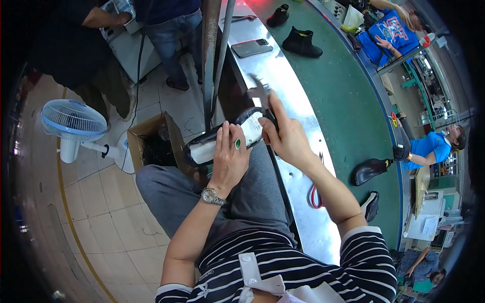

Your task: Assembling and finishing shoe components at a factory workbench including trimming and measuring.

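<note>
A black shoe (202, 151) with a white underside lies sole up above my thighs, its length running from lower left to upper right. My left hand (230, 154) rests over its middle, the fingers pressed together and gripping it. In my right hand (289, 141) is a hammer (260, 93), held by its handle close to the head. The hammer head is just above the shoe's far right end, and my right thumb is close to the white underside. Part of the shoe is hidden beneath my left hand.
To my right runs a metal bench (298, 101) bearing a phone (252, 48), a red-handled tool (240, 18) and red-handled scissors (315, 197). Beyond it, a green conveyor (333, 106) carries several black boots. A cardboard box (174, 132), fan (74, 121) and metal post (210, 55) stand left and ahead. Several people work nearby.
</note>
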`<act>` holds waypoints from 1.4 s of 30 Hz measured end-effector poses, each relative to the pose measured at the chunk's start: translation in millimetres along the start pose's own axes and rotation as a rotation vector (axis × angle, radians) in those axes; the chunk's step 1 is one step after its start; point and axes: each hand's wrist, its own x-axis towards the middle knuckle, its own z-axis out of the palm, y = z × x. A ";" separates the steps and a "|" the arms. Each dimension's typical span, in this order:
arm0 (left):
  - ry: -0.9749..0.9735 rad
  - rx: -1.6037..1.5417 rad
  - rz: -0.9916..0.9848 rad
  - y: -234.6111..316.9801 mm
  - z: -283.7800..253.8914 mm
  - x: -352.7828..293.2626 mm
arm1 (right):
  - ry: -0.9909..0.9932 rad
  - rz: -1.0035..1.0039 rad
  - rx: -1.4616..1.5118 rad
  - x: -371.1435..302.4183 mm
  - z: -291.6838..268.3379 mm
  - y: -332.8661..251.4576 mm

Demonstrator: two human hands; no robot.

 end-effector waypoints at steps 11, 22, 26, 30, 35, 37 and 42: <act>0.005 -0.024 -0.005 1.6 0.2 2.6 | 0.085 -0.051 0.053 -4.9 12.2 5.0; -0.160 -0.223 -0.234 1.1 -23.3 20.1 | -0.206 -0.009 -0.436 -6.8 18.4 8.3; -0.244 -0.327 -0.292 -40.8 -57.2 33.9 | -0.488 0.114 0.273 -13.7 -14.6 4.5; -0.264 -0.390 -0.281 -56.2 -56.5 35.3 | -0.763 0.429 0.779 -16.2 -15.5 -2.8; -0.379 -0.524 -0.385 -54.0 -72.2 28.8 | -0.800 0.419 0.681 -10.0 -2.3 -10.4; -0.304 -0.246 -0.122 -40.7 -59.3 10.5 | -0.697 0.168 0.348 -20.4 0.7 -9.3; -0.202 -0.113 -0.138 -25.8 -32.8 -14.1 | -0.709 0.008 -0.101 -4.4 -24.9 -19.9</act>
